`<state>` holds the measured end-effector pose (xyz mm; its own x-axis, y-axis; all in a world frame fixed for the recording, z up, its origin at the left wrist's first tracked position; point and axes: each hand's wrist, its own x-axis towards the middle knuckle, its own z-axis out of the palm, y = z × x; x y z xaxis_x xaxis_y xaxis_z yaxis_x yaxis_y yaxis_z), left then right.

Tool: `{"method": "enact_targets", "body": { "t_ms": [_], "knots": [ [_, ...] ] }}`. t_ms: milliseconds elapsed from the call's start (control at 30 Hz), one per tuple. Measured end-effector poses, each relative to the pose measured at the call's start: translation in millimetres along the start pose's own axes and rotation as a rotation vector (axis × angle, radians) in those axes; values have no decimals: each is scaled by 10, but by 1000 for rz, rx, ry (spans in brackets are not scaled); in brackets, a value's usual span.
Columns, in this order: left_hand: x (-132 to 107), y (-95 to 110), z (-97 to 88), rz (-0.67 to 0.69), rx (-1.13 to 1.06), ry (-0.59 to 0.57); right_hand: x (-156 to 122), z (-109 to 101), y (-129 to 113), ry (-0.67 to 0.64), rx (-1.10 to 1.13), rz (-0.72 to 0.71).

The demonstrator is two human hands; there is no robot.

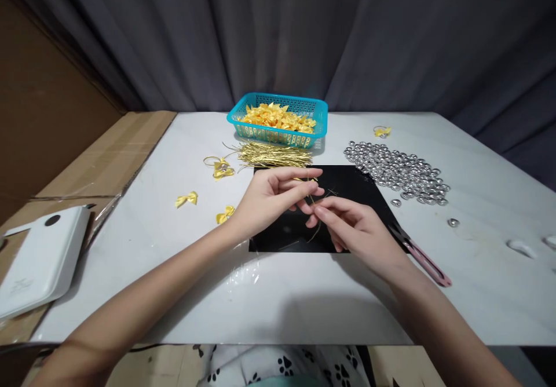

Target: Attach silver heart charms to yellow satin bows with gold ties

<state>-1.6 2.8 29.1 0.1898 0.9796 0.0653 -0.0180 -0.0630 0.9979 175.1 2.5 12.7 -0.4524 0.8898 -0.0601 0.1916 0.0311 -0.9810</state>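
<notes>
My left hand and my right hand meet over a black mat at the middle of the white table. Both pinch a thin gold cord between their fingertips; its loose end hangs down onto the mat. A bundle of gold cords lies just behind the mat. Behind that stands a turquoise basket filled with yellow ribbon bows.
A heap of silver beads lies right of the mat, with stray beads nearby. Pink-handled snips rest beside my right wrist. Loose yellow bows and one finished bow lie to the left. A white device sits on cardboard at far left.
</notes>
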Motion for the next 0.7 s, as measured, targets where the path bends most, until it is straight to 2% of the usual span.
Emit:
{"method": "enact_targets", "body": {
  "t_ms": [100, 233, 300, 367, 533, 700],
  "knots": [
    [-4, -24, -12, -1, 8, -19, -10, -16, -4, 92, -70, -35],
    [-11, -65, -9, -48, -13, -88, -34, -23, -31, 358, -46, -86],
    [-16, -80, 0, -84, -35, -131, -32, -28, -59, 427, -53, -111],
    [-25, -89, 14, -101, -51, -174, -18, -34, -85, 422, -62, -130],
    [-54, -106, 69, -104, -51, -238, 29, -18, -90, 288, -51, -105],
    [-62, -168, 113, -51, 16, -243, 38, 37, -93, 388, -77, -76]
  ]
}}
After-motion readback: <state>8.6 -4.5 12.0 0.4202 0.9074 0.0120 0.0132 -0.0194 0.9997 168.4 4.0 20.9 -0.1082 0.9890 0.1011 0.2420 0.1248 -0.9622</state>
